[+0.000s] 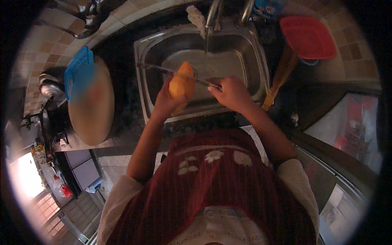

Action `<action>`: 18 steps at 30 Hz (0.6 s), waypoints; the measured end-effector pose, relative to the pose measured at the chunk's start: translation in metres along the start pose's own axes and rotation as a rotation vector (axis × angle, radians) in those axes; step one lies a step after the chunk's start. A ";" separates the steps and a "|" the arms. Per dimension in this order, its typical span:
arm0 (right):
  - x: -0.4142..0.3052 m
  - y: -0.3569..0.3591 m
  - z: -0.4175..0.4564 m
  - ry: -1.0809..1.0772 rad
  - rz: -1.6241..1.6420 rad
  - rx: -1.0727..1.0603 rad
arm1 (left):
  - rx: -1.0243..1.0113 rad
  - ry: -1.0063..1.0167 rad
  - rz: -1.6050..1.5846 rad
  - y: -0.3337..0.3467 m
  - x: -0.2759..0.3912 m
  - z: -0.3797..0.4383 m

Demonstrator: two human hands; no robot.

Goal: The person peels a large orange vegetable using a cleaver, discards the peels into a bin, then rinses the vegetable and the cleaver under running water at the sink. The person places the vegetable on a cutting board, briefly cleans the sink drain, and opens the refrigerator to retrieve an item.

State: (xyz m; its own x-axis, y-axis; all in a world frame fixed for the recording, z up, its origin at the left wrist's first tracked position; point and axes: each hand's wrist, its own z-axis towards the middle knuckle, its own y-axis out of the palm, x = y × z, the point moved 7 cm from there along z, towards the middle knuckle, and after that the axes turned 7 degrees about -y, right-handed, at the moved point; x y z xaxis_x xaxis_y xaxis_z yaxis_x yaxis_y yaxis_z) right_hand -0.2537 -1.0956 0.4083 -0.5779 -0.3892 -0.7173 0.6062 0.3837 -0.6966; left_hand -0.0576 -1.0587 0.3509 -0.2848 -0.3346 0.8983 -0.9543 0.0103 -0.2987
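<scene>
My left hand (170, 102) grips an orange, peeled-looking fruit or vegetable (180, 87) from below, its narrow end pointing up and away from me. In my right hand (232, 93) is a long, thin knife (156, 68), held by its handle end. Its blade crosses the upper part of the orange piece and reaches left towards the sink's rim. Both hands are over the near half of a stainless steel sink (254, 70). My left fingers partly cover the fruit's underside, and whether the blade cuts into it I cannot tell.
A thin stream of water falls from the metal tap (212, 15) at the back. To the right are a red plastic tub (309, 38) and a straw broom (280, 78). On the left stand a blue plastic basket (78, 58) and a metal kettle (52, 90); a blurred patch hides part of that counter.
</scene>
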 end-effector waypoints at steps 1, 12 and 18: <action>0.009 0.002 -0.001 0.012 0.077 -0.016 | 0.008 0.031 0.152 -0.001 -0.002 0.002; 0.124 0.010 0.023 0.278 -0.274 0.042 | -0.281 -0.393 -0.344 -0.009 -0.033 0.017; 0.079 0.007 0.058 0.033 -0.389 0.182 | -0.335 -0.383 -0.710 -0.001 -0.015 0.016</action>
State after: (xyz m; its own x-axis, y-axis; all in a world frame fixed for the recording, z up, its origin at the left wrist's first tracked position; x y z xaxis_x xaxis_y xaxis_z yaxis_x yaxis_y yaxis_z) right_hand -0.2632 -1.1721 0.3472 -0.7976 -0.4479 -0.4041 0.4246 0.0589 -0.9035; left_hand -0.0514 -1.0687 0.3328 0.3800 -0.6600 0.6481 -0.8881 -0.0645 0.4551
